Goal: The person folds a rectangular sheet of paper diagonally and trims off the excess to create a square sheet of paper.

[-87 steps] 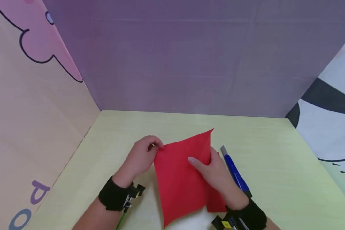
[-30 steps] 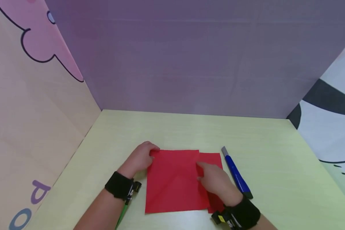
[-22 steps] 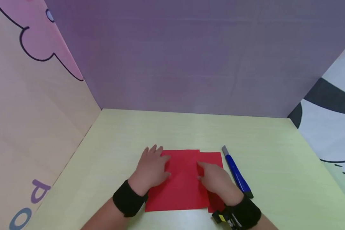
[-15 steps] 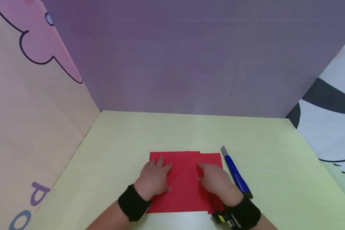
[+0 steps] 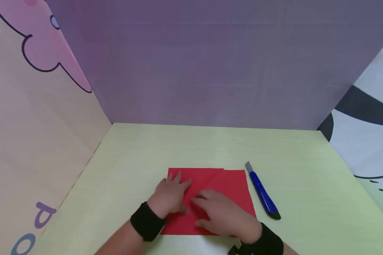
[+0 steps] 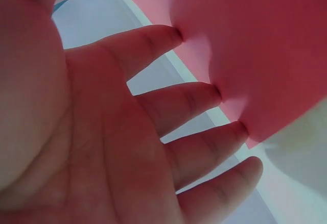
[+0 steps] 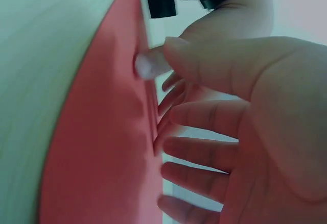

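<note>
Two overlapping red sheets, apparently paper, lie flat on the table: the left sheet (image 5: 196, 173) and the right sheet (image 5: 237, 182). My left hand (image 5: 168, 196) rests on the left sheet with its fingers spread. In the left wrist view, its fingertips (image 6: 217, 91) press into the red surface. My right hand (image 5: 225, 214) is over the sheets to its right, fingers extended and loosely bent. In the right wrist view, the right hand (image 7: 240, 117) pinches nothing; whether its fingertips touch the sheet is unclear. It covers much of the overlap.
A blue utility knife (image 5: 262, 192) with its blade tip pointing away lies to the right of the sheets. The pale yellow table (image 5: 140, 148) meets a purple wall (image 5: 191, 71) at the back. Printed side panels stand left and right.
The left sheet, earlier lifted by both hands, now lies flat. My left hand moved from its upper left corner onto its surface. My right hand has just shifted left across the sheets.
</note>
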The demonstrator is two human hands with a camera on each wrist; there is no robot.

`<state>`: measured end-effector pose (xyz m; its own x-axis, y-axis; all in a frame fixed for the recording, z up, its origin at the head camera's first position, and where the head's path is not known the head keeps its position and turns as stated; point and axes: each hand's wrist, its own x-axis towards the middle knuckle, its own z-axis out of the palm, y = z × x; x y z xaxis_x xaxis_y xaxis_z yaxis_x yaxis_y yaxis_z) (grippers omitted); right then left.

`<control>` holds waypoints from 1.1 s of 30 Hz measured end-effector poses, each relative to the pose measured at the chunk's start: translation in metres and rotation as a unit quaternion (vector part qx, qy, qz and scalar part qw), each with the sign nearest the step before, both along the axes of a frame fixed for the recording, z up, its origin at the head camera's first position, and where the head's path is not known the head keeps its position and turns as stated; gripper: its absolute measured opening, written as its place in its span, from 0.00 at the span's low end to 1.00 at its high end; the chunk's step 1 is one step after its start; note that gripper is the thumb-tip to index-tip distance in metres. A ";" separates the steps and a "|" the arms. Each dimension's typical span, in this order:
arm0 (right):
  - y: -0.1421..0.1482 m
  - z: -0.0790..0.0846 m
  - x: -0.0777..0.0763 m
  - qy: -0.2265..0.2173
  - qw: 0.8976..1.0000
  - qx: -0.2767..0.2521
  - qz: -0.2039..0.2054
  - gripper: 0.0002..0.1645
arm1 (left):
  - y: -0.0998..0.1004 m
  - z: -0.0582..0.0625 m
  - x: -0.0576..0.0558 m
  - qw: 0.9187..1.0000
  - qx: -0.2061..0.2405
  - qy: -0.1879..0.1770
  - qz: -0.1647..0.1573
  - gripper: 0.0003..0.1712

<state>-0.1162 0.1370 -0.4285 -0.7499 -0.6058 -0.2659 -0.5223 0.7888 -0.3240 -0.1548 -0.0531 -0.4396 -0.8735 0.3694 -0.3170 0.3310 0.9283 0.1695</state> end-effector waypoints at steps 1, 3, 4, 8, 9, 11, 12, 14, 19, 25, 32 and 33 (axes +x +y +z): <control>-0.001 -0.002 0.000 0.007 1.000 0.003 0.002 0.39 | 0.000 0.000 0.000 1.000 0.001 -0.002 0.001 0.57; -0.002 -0.005 0.000 0.015 1.000 0.011 0.003 0.42 | -0.001 0.000 -0.001 1.000 0.002 -0.005 0.001 0.58; -0.002 -0.008 0.000 0.015 1.000 0.015 0.003 0.43 | -0.001 -0.001 -0.001 1.000 0.004 -0.008 0.001 0.59; -0.003 -0.018 0.000 0.000 1.000 0.027 0.009 0.46 | 0.000 -0.004 -0.001 1.000 0.003 -0.015 0.002 0.60; -0.003 -0.020 0.000 -0.005 1.000 0.028 0.010 0.47 | 0.000 -0.004 -0.001 1.000 0.003 -0.014 0.003 0.60; -0.005 -0.022 0.001 -0.013 0.999 0.028 0.010 0.47 | -0.001 -0.004 -0.002 1.000 -0.001 -0.013 0.006 0.60; -0.005 -0.023 0.001 -0.016 0.999 0.026 0.009 0.47 | -0.001 -0.004 -0.002 1.000 -0.001 -0.012 0.008 0.60; -0.006 -0.022 0.001 -0.016 1.000 0.024 0.008 0.46 | -0.003 -0.002 -0.003 1.000 0.000 -0.010 0.013 0.60; -0.006 -0.018 0.000 -0.010 0.999 0.035 0.003 0.47 | -0.006 0.001 -0.004 1.000 0.001 -0.003 0.015 0.60; -0.008 -0.015 0.001 -0.005 0.999 0.045 0.008 0.47 | -0.009 0.003 -0.003 1.000 -0.001 0.001 0.013 0.61; -0.007 -0.018 0.000 -0.010 0.999 0.042 -0.002 0.47 | -0.006 0.000 -0.003 1.000 0.008 0.004 0.021 0.61; -0.005 -0.019 -0.001 -0.015 0.999 0.044 -0.014 0.48 | -0.005 0.000 -0.003 1.000 0.006 0.006 0.020 0.61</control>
